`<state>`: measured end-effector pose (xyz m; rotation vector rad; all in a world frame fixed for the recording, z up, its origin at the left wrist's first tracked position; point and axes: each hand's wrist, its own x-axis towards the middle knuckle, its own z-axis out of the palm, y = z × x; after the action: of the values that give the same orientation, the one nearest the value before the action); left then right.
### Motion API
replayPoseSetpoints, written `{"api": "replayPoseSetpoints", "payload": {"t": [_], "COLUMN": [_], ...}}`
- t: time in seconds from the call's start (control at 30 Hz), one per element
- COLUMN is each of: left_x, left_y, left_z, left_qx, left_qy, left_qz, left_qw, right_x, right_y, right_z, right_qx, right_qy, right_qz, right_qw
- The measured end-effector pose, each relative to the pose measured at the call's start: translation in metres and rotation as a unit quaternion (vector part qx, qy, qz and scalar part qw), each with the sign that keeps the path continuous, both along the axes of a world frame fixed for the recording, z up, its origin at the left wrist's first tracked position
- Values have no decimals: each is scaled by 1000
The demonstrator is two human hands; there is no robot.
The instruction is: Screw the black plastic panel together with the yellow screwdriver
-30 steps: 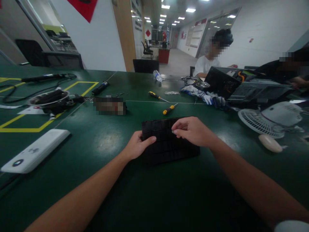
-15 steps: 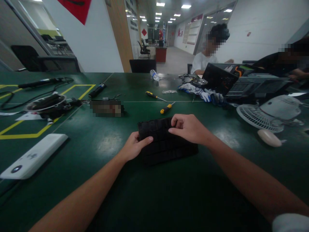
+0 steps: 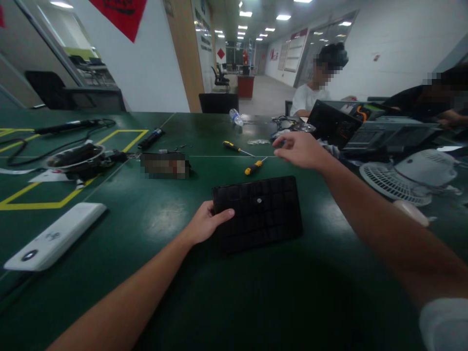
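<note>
Lifted off the black case [image 3: 263,222] since the earlier frame, the right hand [image 3: 302,150] now hangs beyond the case's top edge, to the right of the nearer screwdriver [image 3: 253,167], and a round silvery stud [image 3: 259,200] shows where its fingers were. The case sits in front of the person, over the middle of the worktop [image 3: 234,302], its face turned up; whether its lower edge touches down I cannot tell.

For a steady hold, I judge the left hand [image 3: 203,224] should keep its thumb flat and press only lightly, since a grip at one side lets the far end twist. The right hand does best to stay clear of the screwdriver's shaft.

Both forearms slant inward. The left fingers are clamped on the case, thumb in front, the others behind its left edge. The right fingers are loosely bent and parted, pointing left, with nothing visible between them.
</note>
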<state>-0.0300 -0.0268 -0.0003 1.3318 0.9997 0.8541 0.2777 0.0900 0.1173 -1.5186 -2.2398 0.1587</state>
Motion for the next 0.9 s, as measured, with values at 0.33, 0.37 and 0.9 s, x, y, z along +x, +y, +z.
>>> {"api": "replayPoseSetpoints", "payload": {"t": [0.33,0.37,0.9], "left_x": [-1,-1,-3], "left_y": [-4,-4,-7], "left_z": [1,2,2], "left_qx": [-15,-19,-32], "left_qy": [-15,-19,5], "left_qz": [2,0,17], "left_qw": [1000,1000,999], "right_x": [-47,-50,-42], "right_y": [140,148,163], "right_z": [-46,-52,-103], "right_qx": [-105,-113,-136], "right_qy": [-261,-267,-243], "right_qz": [132,142,59], "right_qw": [951,946,959]}}
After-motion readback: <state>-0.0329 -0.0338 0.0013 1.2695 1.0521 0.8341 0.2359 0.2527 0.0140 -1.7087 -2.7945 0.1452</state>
